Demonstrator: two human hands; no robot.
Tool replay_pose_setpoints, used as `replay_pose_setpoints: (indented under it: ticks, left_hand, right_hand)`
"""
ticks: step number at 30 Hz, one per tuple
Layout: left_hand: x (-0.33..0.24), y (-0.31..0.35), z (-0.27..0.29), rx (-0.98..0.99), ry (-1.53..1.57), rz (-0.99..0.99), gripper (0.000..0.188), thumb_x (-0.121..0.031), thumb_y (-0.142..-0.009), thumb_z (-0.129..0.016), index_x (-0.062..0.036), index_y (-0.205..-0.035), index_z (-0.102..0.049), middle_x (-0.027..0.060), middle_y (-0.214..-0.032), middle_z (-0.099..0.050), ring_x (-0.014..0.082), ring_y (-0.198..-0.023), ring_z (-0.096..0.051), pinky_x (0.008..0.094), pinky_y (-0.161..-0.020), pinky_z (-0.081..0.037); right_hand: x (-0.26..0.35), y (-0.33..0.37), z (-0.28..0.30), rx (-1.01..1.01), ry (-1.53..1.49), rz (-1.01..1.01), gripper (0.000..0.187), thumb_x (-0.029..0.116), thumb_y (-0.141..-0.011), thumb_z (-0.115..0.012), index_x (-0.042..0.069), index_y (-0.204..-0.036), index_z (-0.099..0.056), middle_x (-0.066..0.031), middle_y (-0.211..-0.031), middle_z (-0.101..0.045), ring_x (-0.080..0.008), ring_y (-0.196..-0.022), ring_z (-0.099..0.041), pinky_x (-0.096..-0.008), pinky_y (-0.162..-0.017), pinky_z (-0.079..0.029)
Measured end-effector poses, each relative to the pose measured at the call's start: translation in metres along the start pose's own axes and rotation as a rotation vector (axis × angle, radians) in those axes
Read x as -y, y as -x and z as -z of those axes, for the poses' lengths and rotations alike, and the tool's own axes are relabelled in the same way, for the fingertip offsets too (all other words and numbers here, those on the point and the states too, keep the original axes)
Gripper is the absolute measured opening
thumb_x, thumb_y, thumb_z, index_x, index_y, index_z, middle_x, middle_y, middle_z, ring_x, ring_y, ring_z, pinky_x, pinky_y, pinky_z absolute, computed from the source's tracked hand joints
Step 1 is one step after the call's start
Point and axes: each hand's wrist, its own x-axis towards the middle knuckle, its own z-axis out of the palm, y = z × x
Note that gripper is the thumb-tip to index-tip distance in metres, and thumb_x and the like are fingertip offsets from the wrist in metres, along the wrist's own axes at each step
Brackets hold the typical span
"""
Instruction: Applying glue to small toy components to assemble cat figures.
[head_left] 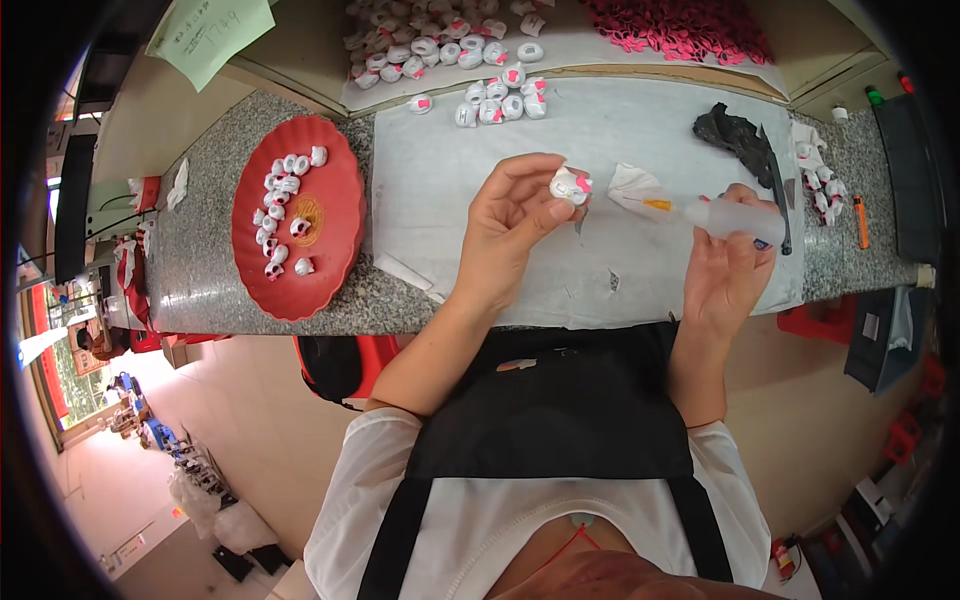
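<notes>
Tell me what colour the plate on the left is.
Red, with a small gold centre mark; the plate shows in the head view.

On the surface [200, 280], a plate [340, 215] at the left carries a cluster of small figures [281, 210]. A sheet [450, 170] lies to its right, with more figures [500, 100] along its far edge. Above the sheet, the left hand [510, 225] holds one figure [570, 186]; the right hand [725, 265], further right, holds a squeeze bottle [735, 220]. A crumpled lump [735, 135] sits far right.

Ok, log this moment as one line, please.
left hand: holds small white-and-pink figure | right hand: holds squeeze bottle, nozzle toward figure | red plate: more figures | grey mat beneath
</notes>
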Motion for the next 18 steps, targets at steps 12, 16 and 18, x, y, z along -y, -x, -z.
replay_pose_setpoints:
  ticks: [12, 16, 18]
  left_hand:
    - [0.011, 0.008, 0.007, -0.007, 0.028, -0.039, 0.036, -0.002, -0.068, -0.058, 0.0013, -0.101, -0.043, 0.0121, -0.094, -0.051, 0.0197, -0.084, -0.053, 0.0325, -0.075, -0.045]
    - [0.008, 0.009, 0.008, 0.007, 0.051, -0.026, 0.036, -0.002, -0.068, -0.059, 0.0016, -0.101, -0.043, 0.0131, -0.095, -0.051, 0.0192, -0.083, -0.053, 0.0315, -0.075, -0.044]
    - [0.007, 0.009, 0.007, 0.010, 0.059, -0.018, 0.036, -0.002, -0.068, -0.059, 0.0015, -0.101, -0.043, 0.0133, -0.095, -0.051, 0.0191, -0.083, -0.053, 0.0309, -0.075, -0.044]
  right_hand:
    - [-0.007, 0.019, -0.016, 0.384, 0.589, 0.577, 0.041, 0.029, -0.063, -0.067, 0.006, -0.084, -0.040, -0.0075, -0.076, -0.046, -0.0122, -0.054, -0.045, -0.0230, -0.048, -0.041]
    - [-0.008, 0.018, -0.018, 0.424, 0.584, 0.599, 0.042, 0.027, -0.062, -0.068, 0.006, -0.085, -0.040, -0.0077, -0.076, -0.046, -0.0121, -0.053, -0.046, -0.0231, -0.047, -0.041]
    - [-0.008, 0.018, -0.018, 0.430, 0.589, 0.593, 0.042, 0.026, -0.062, -0.069, 0.006, -0.085, -0.040, -0.0079, -0.077, -0.046, -0.0123, -0.054, -0.046, -0.0233, -0.047, -0.042]
